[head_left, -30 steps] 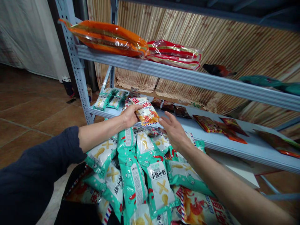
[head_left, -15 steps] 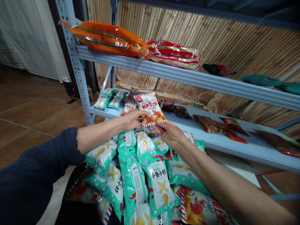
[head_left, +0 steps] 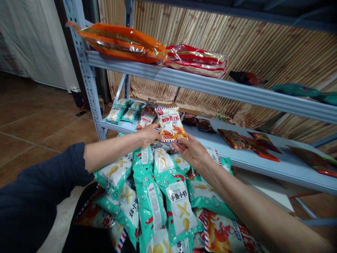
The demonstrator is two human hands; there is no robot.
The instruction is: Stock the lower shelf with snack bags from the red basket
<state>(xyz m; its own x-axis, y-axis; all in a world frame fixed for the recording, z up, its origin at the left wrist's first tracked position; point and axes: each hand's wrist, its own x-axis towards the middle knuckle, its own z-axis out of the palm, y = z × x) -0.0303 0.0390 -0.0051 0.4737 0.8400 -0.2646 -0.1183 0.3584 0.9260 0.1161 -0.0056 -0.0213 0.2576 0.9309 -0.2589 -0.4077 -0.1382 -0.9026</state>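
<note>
Grey shelf [head_left: 263,166], reed wall [head_left: 263,45] — 1 snack packet [head_left: 171,123] in grasp of left hand [head_left: 149,135] and right hand [head_left: 192,151].

Orange packs [head_left: 118,42] and red packs [head_left: 196,59] lie on the upper shelf [head_left: 237,92].

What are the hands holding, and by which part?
One orange-and-white snack packet, upright: left hand pinches its lower-left corner, right hand its lower-right.

Upright snack packet [head_left: 171,123] above packet heap [head_left: 158,196], before lower shelf [head_left: 263,168]; small packets [head_left: 123,110] on shelf at left.
</note>
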